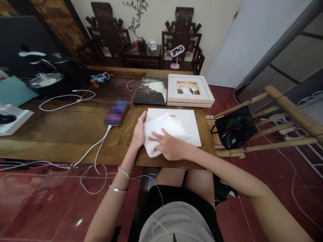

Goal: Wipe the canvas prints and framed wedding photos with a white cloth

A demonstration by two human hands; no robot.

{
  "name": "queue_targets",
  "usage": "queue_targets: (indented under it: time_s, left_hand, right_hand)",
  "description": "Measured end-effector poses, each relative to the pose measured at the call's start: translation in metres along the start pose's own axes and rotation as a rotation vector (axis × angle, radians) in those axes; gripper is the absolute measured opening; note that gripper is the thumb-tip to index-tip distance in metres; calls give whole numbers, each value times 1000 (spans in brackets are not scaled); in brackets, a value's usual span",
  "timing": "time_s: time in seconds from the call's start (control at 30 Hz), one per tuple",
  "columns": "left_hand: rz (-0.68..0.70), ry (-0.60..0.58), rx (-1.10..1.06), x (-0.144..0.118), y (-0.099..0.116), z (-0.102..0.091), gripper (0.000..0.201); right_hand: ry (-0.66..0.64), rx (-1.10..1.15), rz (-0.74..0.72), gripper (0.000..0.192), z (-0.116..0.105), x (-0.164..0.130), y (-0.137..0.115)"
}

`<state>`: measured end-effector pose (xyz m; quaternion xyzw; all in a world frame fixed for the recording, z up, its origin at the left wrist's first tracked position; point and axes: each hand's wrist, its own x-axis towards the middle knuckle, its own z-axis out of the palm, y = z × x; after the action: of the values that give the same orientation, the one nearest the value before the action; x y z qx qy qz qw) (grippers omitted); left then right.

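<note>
On the wooden table before me lies a white, flat, book-like panel [193,134] with a small gold mark and faint print. A fluffy white cloth [161,126] covers its left and middle part. My right hand [171,146] presses on the cloth with its fingers partly spread, the cloth bunched under them and by the thumb. Along the panel's left edge, my left hand [139,131] rests with fingers stretched out, touching the edge and the cloth's side. Some of its fingers are hidden.
Behind the panel lie a dark photo panel [151,90] and a white framed photo [188,90]. A phone [116,112] with a white charging cable [102,141] is to the left. A black bag [233,127] sits on a bamboo chair [254,145] at the right.
</note>
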<state>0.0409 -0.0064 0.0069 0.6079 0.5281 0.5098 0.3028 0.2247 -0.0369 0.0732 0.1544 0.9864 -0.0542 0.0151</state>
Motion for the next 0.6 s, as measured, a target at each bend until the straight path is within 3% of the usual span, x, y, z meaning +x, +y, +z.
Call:
queue_targets:
  time_s: [0.1, 0.2, 0.3, 0.4, 0.5, 0.6]
  left_hand:
    - [25, -86, 121, -3, 3, 2, 60]
    - [65, -175, 244, -5, 5, 3, 57]
    - [107, -210, 336, -5, 0, 3, 55]
    - [158, -217, 379, -3, -7, 4, 52]
    - [196, -220, 384, -2, -12, 4, 47]
    - [208, -211, 378, -2, -14, 4, 44]
  right_hand:
    - [-20, 95, 26, 37, -10, -26, -1]
    - [14, 136, 201, 43, -16, -38, 20]
    - [77, 132, 375, 46, -16, -31, 49]
    - [118, 105, 457, 48, -12, -11, 67]
    - [89, 30, 488, 49, -4, 4, 59]
    - [35, -4, 433, 46, 3, 0, 29]
